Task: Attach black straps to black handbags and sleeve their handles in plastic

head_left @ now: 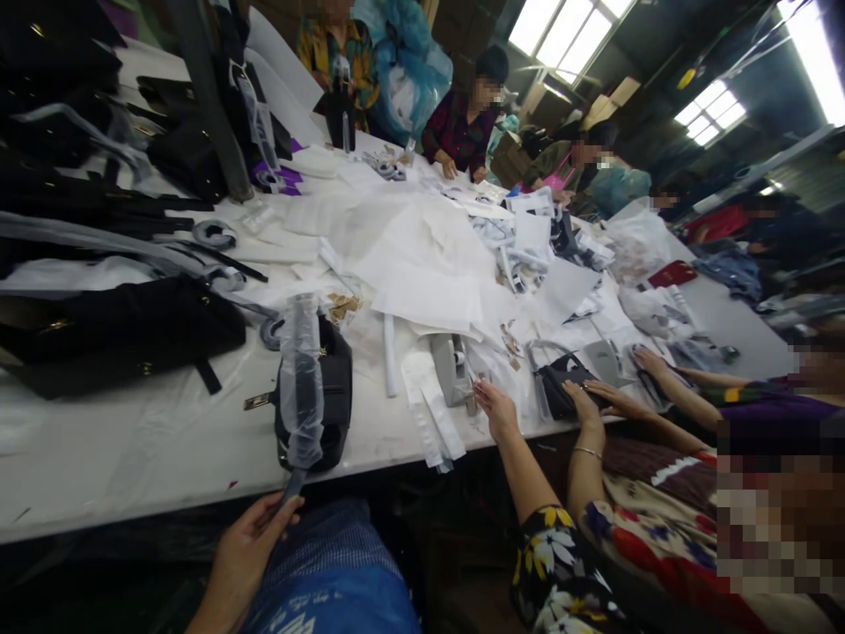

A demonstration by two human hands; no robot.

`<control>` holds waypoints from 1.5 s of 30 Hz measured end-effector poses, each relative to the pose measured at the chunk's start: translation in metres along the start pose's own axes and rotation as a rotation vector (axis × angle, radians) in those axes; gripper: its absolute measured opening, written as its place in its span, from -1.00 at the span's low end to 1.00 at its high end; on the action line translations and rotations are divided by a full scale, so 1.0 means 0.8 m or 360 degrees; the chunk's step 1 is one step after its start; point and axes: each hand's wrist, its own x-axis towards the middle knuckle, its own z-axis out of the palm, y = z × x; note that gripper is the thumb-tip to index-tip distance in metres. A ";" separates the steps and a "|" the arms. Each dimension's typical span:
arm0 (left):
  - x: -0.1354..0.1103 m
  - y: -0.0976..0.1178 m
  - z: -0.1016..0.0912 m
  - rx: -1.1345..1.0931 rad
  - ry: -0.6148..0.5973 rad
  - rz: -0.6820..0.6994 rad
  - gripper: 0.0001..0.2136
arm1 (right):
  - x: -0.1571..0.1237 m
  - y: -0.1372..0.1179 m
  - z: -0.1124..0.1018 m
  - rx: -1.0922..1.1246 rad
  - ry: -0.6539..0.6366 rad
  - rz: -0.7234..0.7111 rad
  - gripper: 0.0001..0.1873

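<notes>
At the table's (pixel 191 449) near edge, the left hand (pixel 254 535) pinches a plastic-wrapped strap (pixel 303 396) over a black bag (pixel 338 379); the right hand (pixel 500 412), grip unclear, is beside a tape dispenser (pixel 450 368).

At the near edge of a white surface (pixel 178 458), the left hand (pixel 254 533) grips with its fingers a grey strap (pixel 294 484), partly sleeved in cloudy plastic (pixel 302 387), across a small black bag (pixel 338 387). The right hand (pixel 498 412) is beside a grey tape dispenser (pixel 451 370). Larger black bags (pixel 119 326) crowd the left end; white sheets (pixel 422 255) spread mid-surface; co-workers (pixel 466 132) line the far edge.
</notes>
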 end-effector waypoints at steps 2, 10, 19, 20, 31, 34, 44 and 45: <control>-0.002 0.003 0.000 0.0008 0.0011 -0.0016 -0.44 | -0.012 0.010 -0.007 0.0040 -0.0004 0.0079 -0.61; -0.006 0.004 -0.001 -0.0010 -0.0040 -0.0006 -0.47 | -0.019 0.046 -0.005 0.0018 0.0134 0.0213 -0.63; -0.014 0.001 0.004 -0.0084 -0.0068 0.0159 -0.53 | -0.183 0.061 0.080 -0.0150 -0.0659 0.0325 -0.62; -0.015 0.001 0.004 -0.0089 -0.0059 0.0183 -0.53 | -0.215 0.062 0.099 -0.0161 -0.0821 0.0340 -0.62; -0.017 0.009 -0.002 -0.0136 -0.0120 0.0447 -0.58 | -0.325 0.062 0.243 -0.0559 -0.1199 0.0117 -0.56; -0.020 0.014 -0.005 -0.0063 -0.0150 0.0506 -0.61 | -0.320 0.059 0.241 -0.0682 -0.1210 0.0050 -0.54; -0.024 0.024 -0.009 -0.0091 -0.0205 0.0404 -0.62 | -0.311 0.065 0.234 -0.0752 -0.1155 -0.0034 -0.56; -0.025 0.026 -0.010 -0.0113 -0.0233 0.0362 -0.62 | -0.309 0.068 0.232 -0.0724 -0.1176 -0.0016 -0.56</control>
